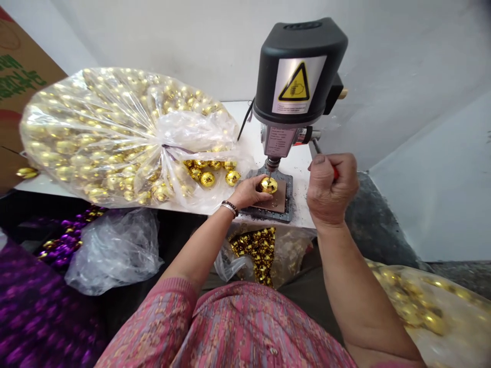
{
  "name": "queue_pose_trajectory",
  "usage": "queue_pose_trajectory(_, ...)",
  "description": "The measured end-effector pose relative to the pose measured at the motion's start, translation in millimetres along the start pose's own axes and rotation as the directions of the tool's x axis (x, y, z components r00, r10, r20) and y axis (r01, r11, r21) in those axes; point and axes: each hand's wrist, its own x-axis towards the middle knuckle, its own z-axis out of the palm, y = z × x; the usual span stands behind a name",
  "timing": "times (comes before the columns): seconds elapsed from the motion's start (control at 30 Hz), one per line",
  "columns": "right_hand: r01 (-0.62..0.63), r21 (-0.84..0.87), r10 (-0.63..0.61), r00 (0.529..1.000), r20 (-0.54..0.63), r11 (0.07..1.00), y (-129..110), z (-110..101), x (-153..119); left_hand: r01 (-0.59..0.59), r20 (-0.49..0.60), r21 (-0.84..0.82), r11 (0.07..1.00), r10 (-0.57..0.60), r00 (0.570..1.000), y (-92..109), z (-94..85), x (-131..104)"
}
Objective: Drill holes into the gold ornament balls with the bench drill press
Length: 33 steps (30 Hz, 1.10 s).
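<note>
A bench drill press (301, 76) with a black motor cover and a warning label stands on a white table. My left hand (251, 191) grips a shiny gold faceted ball (269, 185) between thumb and fingers, on a brown board (278, 202) over the drill's base. The thin drill bit (269, 176) reaches down to the top of the ball; whether it has entered cannot be made out. My right hand (332, 186) is closed around the drill's feed lever (316, 145), whose red grip shows between the fingers.
A large clear bag (95, 133) full of gold balls lies left on the table (303, 217). Loose gold balls (207, 179) sit by its mouth. Below are an open bag of gold balls (257, 250), a crumpled plastic bag (115, 250) and purple balls (63, 245). Another bag (429, 306) lies right.
</note>
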Motion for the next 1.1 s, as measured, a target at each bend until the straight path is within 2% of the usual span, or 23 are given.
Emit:
queue_pose_trajectory(0.1, 0.011, 0.030, -0.010, 1.000, -0.025, 1.000, 1, 4, -8, -0.019, -0.007, -0.011, 1.000, 0.019, 1.000, -3, 1.8, 2)
queue_pose_trajectory(0.17, 0.015, 0.043, -0.013, 0.999, -0.046, 0.999, -4, 5, -3, -0.014, -0.009, -0.006, 1.000, 0.014, 1.000, -4, 3.0, 3)
queue_pose_trajectory(0.23, 0.014, 0.045, -0.010, 0.997, -0.083, 0.999, -12, 5, 13, 0.010, -0.021, 0.001, 1.000, -0.010, 1.000, -4, 4.3, 3)
queue_pose_trajectory(0.33, -0.008, 0.031, 0.011, 0.996, -0.090, 0.999, -24, 5, 52, 0.005, -0.041, -0.008, 1.000, -0.005, 0.999, -7, 6.9, 1)
queue_pose_trajectory(0.47, -0.115, 0.069, 0.107, 0.988, 0.107, 0.991, -27, 2, 88, -0.117, -0.062, 0.004, 0.993, 0.117, 0.991, -19, 10.7, -16)
queue_pose_trajectory(0.57, -0.128, 0.070, 0.120, 0.987, 0.109, 0.989, -22, 0, 88, -0.240, -0.024, 0.066, 0.969, 0.242, 0.970, -33, 9.2, -39)
queue_pose_trajectory(0.63, -0.119, 0.065, 0.113, 0.990, 0.085, 0.991, -19, -1, 82, -0.312, 0.021, 0.055, 0.948, 0.311, 0.950, -42, 3.8, -51)
queue_pose_trajectory(0.67, -0.112, 0.067, 0.107, 0.991, 0.076, 0.991, -18, -1, 79, -0.322, 0.007, 0.037, 0.946, 0.322, 0.947, -46, -0.5, -54)
queue_pose_trajectory(0.7, -0.106, 0.071, 0.101, 0.992, 0.070, 0.992, -18, -1, 77, -0.305, -0.049, 0.021, 0.952, 0.305, 0.951, -49, -5.8, -55)
queue_pose_trajectory(0.77, -0.093, 0.081, 0.089, 0.994, 0.058, 0.992, -18, -1, 74, -0.183, -0.270, -0.007, 0.983, 0.174, 0.947, -54, -18.4, -48)
queue_pose_trajectory(0.83, -0.083, 0.085, 0.079, 0.996, 0.052, 0.993, -19, -1, 73, 0.013, -0.489, -0.054, 0.998, -0.038, 0.872, -57, -31.2, -34)
queue_pose_trajectory(0.87, -0.082, 0.085, 0.077, 0.996, 0.054, 0.993, -20, -1, 73, 0.105, -0.539, -0.071, 0.992, -0.127, 0.832, -58, -36.7, -26)
queue_pose_trajectory(0.9, -0.083, 0.083, 0.078, 0.995, 0.058, 0.993, -21, -2, 73, 0.171, -0.546, -0.063, 0.983, -0.177, 0.819, -59, -41.0, -19)
queue_pose_trajectory(0.93, -0.086, 0.079, 0.081, 0.995, 0.065, 0.993, -23, -2, 73, 0.207, -0.521, -0.032, 0.978, -0.193, 0.831, -59, -44.1, -12)
queue_pose_trajectory(0.97, -0.088, 0.073, 0.083, 0.994, 0.076, 0.993, -24, -3, 72, 0.211, -0.475, 0.018, 0.977, -0.177, 0.862, -60, -45.7, -7)
queue_pose_trajectory(1.03, -0.092, 0.055, 0.086, 0.991, 0.099, 0.994, -26, -4, 72, 0.154, -0.368, 0.124, 0.980, -0.098, 0.924, -61, -45.4, -3)
queue_pose_trajectory(1.1, -0.097, 0.039, 0.092, 0.990, 0.110, 0.995, -28, -4, 71, 0.113, -0.318, 0.183, 0.977, -0.050, 0.947, -62, -42.5, -3)
